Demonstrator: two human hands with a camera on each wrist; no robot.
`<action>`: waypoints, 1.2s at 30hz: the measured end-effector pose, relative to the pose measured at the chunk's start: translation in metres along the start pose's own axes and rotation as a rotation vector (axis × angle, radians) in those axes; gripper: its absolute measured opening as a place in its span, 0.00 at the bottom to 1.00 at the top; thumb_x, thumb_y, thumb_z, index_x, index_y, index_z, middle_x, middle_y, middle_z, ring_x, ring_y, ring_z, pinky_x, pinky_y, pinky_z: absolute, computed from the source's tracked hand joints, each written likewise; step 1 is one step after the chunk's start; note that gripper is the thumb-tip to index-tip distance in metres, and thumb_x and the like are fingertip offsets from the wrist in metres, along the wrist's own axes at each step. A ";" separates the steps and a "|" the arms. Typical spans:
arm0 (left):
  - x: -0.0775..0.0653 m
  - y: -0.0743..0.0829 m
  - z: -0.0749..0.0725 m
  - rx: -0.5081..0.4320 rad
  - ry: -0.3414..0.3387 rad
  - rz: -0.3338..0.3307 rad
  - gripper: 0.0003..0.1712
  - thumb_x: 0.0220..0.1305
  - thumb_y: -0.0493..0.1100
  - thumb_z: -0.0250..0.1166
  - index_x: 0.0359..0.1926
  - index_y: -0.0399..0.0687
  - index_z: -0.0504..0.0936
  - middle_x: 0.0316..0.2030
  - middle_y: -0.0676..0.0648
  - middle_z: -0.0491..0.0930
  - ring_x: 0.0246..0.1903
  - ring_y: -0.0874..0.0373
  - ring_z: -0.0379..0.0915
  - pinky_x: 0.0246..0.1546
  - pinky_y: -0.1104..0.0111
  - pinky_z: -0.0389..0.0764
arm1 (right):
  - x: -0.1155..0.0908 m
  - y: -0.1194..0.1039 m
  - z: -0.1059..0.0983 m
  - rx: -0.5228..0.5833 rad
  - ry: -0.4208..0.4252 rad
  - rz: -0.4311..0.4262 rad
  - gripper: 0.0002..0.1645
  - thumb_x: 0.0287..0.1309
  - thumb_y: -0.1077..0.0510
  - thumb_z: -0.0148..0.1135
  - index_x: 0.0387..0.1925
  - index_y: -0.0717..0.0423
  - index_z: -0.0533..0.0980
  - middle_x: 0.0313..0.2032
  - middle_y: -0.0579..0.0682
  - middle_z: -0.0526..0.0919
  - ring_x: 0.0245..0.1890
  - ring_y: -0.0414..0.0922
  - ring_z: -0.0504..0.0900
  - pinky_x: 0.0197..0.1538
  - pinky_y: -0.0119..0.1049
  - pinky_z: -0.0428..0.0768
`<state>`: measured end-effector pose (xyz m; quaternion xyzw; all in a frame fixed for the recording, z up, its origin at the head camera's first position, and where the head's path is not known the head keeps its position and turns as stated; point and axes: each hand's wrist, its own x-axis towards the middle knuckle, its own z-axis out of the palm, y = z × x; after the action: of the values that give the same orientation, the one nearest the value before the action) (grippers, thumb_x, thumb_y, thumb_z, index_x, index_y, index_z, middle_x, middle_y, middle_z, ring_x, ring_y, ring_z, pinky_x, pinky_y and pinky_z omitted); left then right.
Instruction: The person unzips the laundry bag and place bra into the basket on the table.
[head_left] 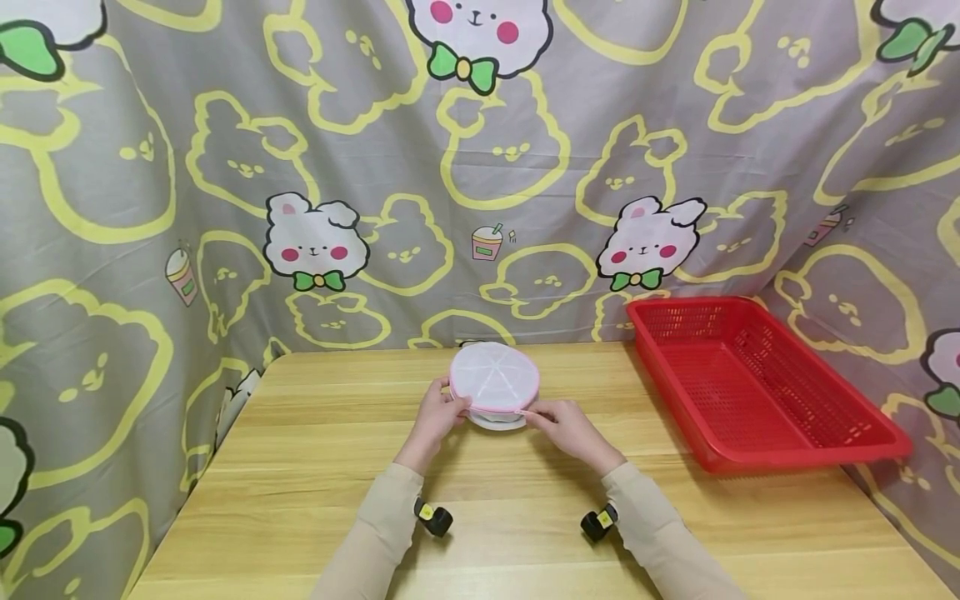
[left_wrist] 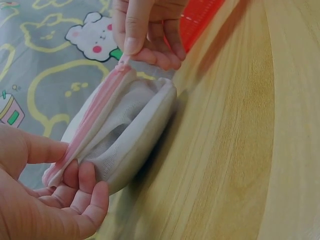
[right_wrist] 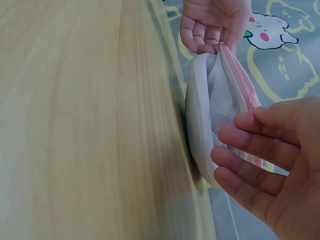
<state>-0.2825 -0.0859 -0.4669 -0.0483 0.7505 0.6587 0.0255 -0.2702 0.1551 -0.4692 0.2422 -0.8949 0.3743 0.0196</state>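
Observation:
A round white mesh laundry bag (head_left: 495,377) with pink edging lies at the back middle of the wooden table, its round top facing up. My left hand (head_left: 439,414) pinches the pink zipper edge at the bag's left side between thumb and fingers. At the front right of the rim, my right hand (head_left: 567,427) pinches the small zipper pull (left_wrist: 123,65). In the left wrist view the pink zipper band (left_wrist: 95,112) runs between both hands. Below it, the soft mesh side (right_wrist: 218,100) sags inward in folds. The bag's inside is hidden.
To the right, a red plastic basket (head_left: 705,400) with perforated walls stands on the table (head_left: 337,492). A grey curtain (head_left: 405,150) with yellow outlines and white rabbits hangs behind and along both sides. Black wrist cameras (head_left: 436,518) sit on both sleeves.

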 end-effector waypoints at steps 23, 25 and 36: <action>0.000 0.004 -0.006 -0.006 0.031 -0.008 0.30 0.63 0.32 0.61 0.65 0.34 0.63 0.27 0.48 0.75 0.27 0.60 0.77 0.37 0.63 0.84 | 0.000 0.006 -0.015 -0.031 0.053 0.031 0.15 0.66 0.53 0.58 0.29 0.57 0.82 0.27 0.53 0.83 0.25 0.38 0.70 0.31 0.29 0.70; 0.001 0.003 -0.006 -0.010 0.030 -0.008 0.30 0.63 0.32 0.61 0.65 0.34 0.63 0.26 0.48 0.75 0.27 0.59 0.77 0.36 0.64 0.83 | 0.000 0.007 -0.016 -0.033 0.051 0.033 0.15 0.66 0.53 0.58 0.29 0.56 0.82 0.27 0.53 0.83 0.26 0.38 0.70 0.32 0.30 0.71; 0.002 0.003 -0.008 -0.012 0.049 -0.001 0.30 0.63 0.32 0.61 0.65 0.35 0.64 0.25 0.49 0.73 0.24 0.61 0.75 0.35 0.64 0.83 | -0.001 0.009 -0.020 -0.059 0.078 0.100 0.11 0.65 0.57 0.58 0.31 0.58 0.83 0.28 0.50 0.83 0.26 0.39 0.70 0.30 0.30 0.70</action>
<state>-0.2848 -0.0933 -0.4630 -0.0649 0.7467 0.6619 0.0072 -0.2765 0.1750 -0.4611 0.1815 -0.9151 0.3575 0.0430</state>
